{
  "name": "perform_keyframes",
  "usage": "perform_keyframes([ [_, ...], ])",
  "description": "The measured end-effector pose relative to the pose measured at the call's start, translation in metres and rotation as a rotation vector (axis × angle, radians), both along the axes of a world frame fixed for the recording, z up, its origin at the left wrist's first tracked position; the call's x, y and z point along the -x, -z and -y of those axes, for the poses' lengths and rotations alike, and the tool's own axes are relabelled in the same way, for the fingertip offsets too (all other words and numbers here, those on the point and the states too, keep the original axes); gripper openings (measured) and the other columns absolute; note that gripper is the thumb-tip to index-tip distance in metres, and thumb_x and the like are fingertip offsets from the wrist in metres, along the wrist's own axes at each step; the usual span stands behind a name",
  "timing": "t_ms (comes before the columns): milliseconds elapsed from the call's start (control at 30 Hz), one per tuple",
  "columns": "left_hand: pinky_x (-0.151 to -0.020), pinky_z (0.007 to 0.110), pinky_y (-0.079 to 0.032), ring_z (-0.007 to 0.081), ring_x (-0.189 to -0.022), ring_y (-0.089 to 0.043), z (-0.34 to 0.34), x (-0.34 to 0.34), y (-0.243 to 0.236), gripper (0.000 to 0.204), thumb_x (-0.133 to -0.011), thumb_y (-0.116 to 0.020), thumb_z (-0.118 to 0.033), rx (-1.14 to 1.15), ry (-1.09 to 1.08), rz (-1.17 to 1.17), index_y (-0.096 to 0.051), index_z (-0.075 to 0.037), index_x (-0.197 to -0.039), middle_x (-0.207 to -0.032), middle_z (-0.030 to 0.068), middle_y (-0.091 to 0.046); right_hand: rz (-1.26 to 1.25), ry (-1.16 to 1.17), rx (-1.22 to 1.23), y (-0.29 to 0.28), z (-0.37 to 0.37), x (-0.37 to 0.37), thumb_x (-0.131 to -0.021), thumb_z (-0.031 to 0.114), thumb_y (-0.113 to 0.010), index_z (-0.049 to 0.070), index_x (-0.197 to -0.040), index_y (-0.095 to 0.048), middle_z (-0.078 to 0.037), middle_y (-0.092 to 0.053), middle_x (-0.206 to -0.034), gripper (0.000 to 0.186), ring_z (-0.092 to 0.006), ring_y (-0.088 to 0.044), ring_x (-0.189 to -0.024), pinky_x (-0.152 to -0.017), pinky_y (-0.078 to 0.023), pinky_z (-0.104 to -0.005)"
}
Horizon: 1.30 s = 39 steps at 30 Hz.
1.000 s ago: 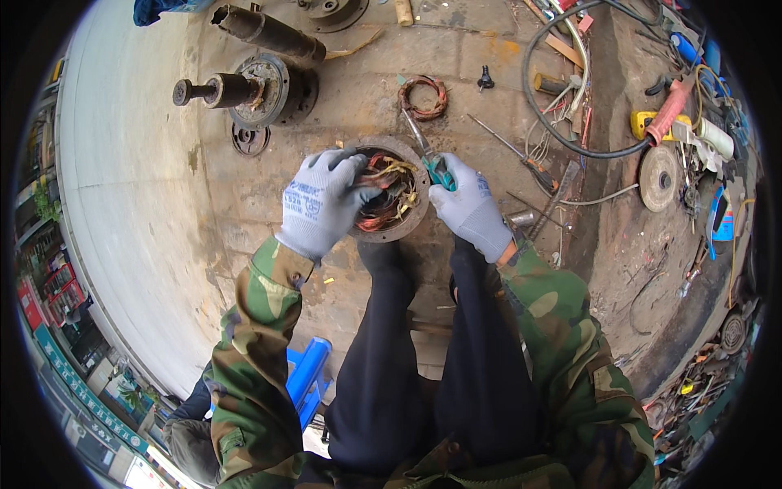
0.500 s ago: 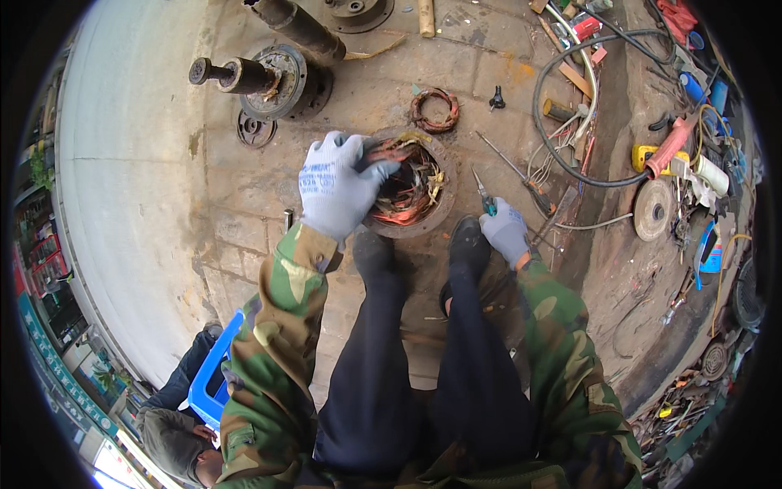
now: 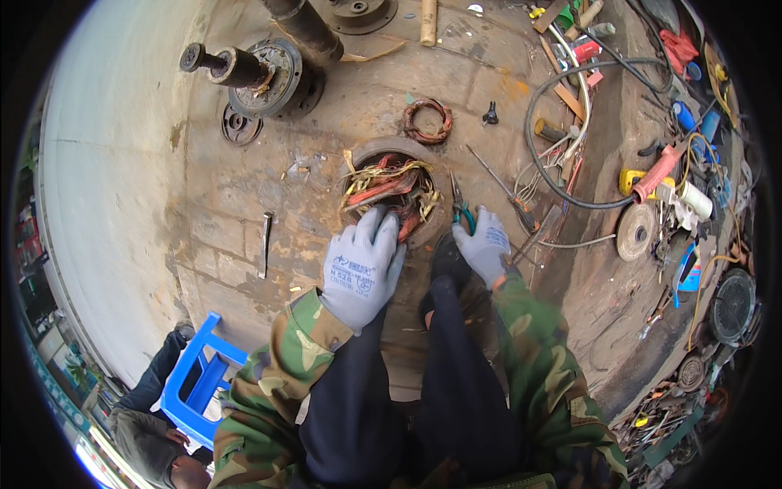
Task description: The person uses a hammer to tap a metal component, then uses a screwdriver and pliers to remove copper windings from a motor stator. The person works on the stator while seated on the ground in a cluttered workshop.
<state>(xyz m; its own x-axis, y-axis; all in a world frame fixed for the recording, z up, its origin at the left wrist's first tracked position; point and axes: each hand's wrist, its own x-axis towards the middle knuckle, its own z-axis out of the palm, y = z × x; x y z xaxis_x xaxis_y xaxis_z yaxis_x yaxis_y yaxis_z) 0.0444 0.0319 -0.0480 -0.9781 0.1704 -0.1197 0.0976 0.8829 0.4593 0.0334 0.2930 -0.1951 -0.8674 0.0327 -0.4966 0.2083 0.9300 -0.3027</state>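
Between my feet lies a round metal motor housing point(image 3: 440, 213) with cut, frayed windings inside. Reddish copper windings point(image 3: 376, 192) and yellowish strips fill its opening. My gloved left hand point(image 3: 361, 262) reaches over the near rim, its fingers closed on the copper winding; the fingertips are partly hidden. To the right of the housing, my gloved right hand point(image 3: 486, 246) grips needle-nose pliers point(image 3: 459, 204) by their teal handles, with the jaws pointing away from me. A loose ring of reddish copper coil point(image 3: 428, 121) rests on the ground just beyond the housing.
A screwdriver point(image 3: 519, 209) and thin wires lie to the right, with a thick black cable point(image 3: 531, 134) looping beyond. A flanged shaft part point(image 3: 269, 77) stands far left. A metal bar point(image 3: 265, 244) lies left. Near a blue stool point(image 3: 189, 412) is another person point(image 3: 147, 432).
My left hand has come nearer to me, from the housing's left side to its near rim. The winding inside now sits differently, with more yellow strips showing. The pliers stay in my right hand.
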Motion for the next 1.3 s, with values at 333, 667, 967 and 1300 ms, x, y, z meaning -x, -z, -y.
perform_keyframes([
  [333, -0.095, 0.046, -0.048, 0.0309, -0.104, -0.060, 0.018, -0.035, 0.025, 0.063, -0.089, -0.075, -0.016, -0.079, 0.136, -0.056, -0.058, -0.006, -0.150, -0.157, 0.0179, -0.053, -0.129, -0.267, -0.383, 0.000, -0.075, 0.054, -0.093, 0.036, -0.072, 0.004, -0.136, -0.062, -0.019, -0.066, -0.127, 0.054, -0.0402, -0.063, -0.120, -0.099, -0.050, -0.0557],
  [667, -0.092, 0.045, -0.048, 0.0317, -0.106, -0.063, 0.008, -0.031, 0.022, 0.053, -0.091, -0.076, -0.020, -0.176, 0.079, -0.086, -0.064, -0.007, -0.142, -0.138, 0.0157, -0.062, -0.073, -0.311, -0.332, 0.020, -0.098, 0.065, -0.090, 0.031, -0.071, 0.007, -0.109, -0.065, -0.020, -0.069, -0.108, 0.031, -0.0410, -0.068, -0.105, -0.090, -0.053, -0.0533],
  [967, -0.084, 0.045, -0.048, 0.0280, -0.099, -0.065, 0.008, -0.027, 0.030, 0.050, -0.091, -0.074, -0.025, -0.231, 0.032, -0.122, -0.065, -0.008, -0.137, -0.130, 0.0124, -0.065, -0.019, 0.107, 0.475, -0.180, -0.076, 0.026, -0.102, 0.003, -0.065, -0.002, -0.129, -0.063, -0.007, -0.064, -0.101, 0.028, -0.0137, -0.061, -0.091, -0.078, -0.051, -0.0313],
  [1300, -0.083, 0.043, -0.049, 0.0248, -0.095, -0.065, 0.010, -0.027, 0.035, 0.048, -0.092, -0.069, -0.025, -0.223, 0.057, -0.128, -0.065, -0.006, -0.136, -0.122, 0.0097, -0.065, 0.106, -0.846, -0.002, -0.295, 0.024, 0.068, -0.096, -0.001, -0.065, 0.000, -0.142, -0.059, -0.022, -0.065, -0.101, 0.047, -0.0420, -0.068, -0.083, -0.071, -0.054, -0.0457],
])
